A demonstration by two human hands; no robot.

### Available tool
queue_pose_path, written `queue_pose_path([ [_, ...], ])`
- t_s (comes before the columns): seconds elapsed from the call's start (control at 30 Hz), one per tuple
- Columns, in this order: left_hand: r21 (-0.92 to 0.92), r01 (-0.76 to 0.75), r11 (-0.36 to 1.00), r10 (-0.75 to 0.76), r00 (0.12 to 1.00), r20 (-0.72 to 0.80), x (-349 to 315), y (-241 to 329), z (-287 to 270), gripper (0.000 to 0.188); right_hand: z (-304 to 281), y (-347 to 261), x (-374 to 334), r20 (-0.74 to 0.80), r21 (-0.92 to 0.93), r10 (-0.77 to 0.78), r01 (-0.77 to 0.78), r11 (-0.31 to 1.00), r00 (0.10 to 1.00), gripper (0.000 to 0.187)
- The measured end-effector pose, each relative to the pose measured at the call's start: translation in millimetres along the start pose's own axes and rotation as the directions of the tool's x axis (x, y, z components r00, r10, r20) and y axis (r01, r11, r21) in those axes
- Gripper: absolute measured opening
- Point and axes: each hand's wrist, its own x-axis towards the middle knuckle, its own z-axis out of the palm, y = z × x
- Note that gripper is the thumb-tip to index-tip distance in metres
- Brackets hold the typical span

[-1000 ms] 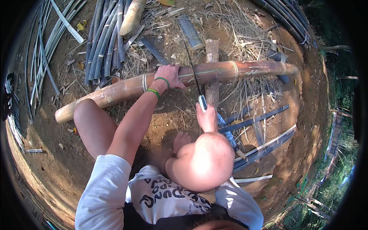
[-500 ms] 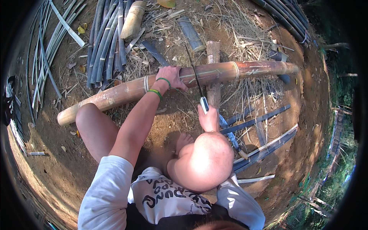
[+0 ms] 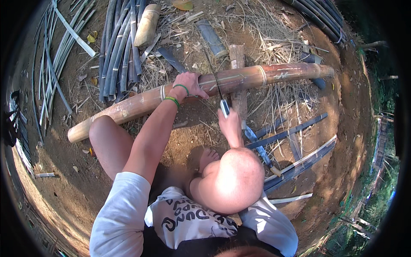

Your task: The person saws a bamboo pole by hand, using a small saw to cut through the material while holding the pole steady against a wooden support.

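A thick brown bamboo pole (image 3: 128, 105) lies across the view, from near my left knee to the far right. My left hand (image 3: 188, 85), with green bands at the wrist, is clamped over the top of the pole, left of the saw. In my right hand (image 3: 230, 122) is the pale and dark handle of a hand saw (image 3: 216, 81). Its thin dark blade crosses the pole and points away from me. Whether the teeth sit in a cut is too small to tell. A short wooden post (image 3: 238, 103) passes beneath the pole, just right of the blade.
A knife-like blade with a wooden handle (image 3: 267, 160) lies right of my knee among dark bamboo strips (image 3: 299, 165). Dark bamboo lengths (image 3: 119, 51) and a short pale bamboo piece (image 3: 147, 26) lie beyond the pole. Thin strips (image 3: 60, 68) spread at far left; more poles (image 3: 319, 19) are at upper right.
The saw and my right hand have shifted slightly left and away from me along the stroke. My left hand stays on the pole; the whole view has tilted a little.
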Motion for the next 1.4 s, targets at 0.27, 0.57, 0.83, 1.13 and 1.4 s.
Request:
queue_pose_path([
  [0.27,0.083,0.023,0.996,-0.022,1.0,-0.006,8,11,0,0.104,6,29,-7,-0.051,-0.098,0.017,-0.022,0.995,0.999,0.041],
  [0.57,0.055,-0.007,0.998,0.009,0.999,-0.034,2,4,2,0.109,0,-27,41,-0.002,-0.031,-0.025,0.025,0.999,1.0,0.04],
  [0.83,0.093,0.01,0.996,-0.003,0.997,-0.072,-10,17,6,0.107,-47,-35,-20,-0.361,0.289,-0.16,0.274,0.917,0.919,0.028],
  [1.13,0.138,-0.048,0.989,0.05,0.999,-0.008,-1,41,11,0.114,-55,59,110,-0.389,0.061,-0.136,0.172,0.983,0.911,0.04],
  [1.4,0.439,-0.764,0.473,0.778,0.596,0.199,-51,50,120,0.083,-41,26,142,-0.354,0.027,-0.17,0.192,0.981,0.92,0.04],
])
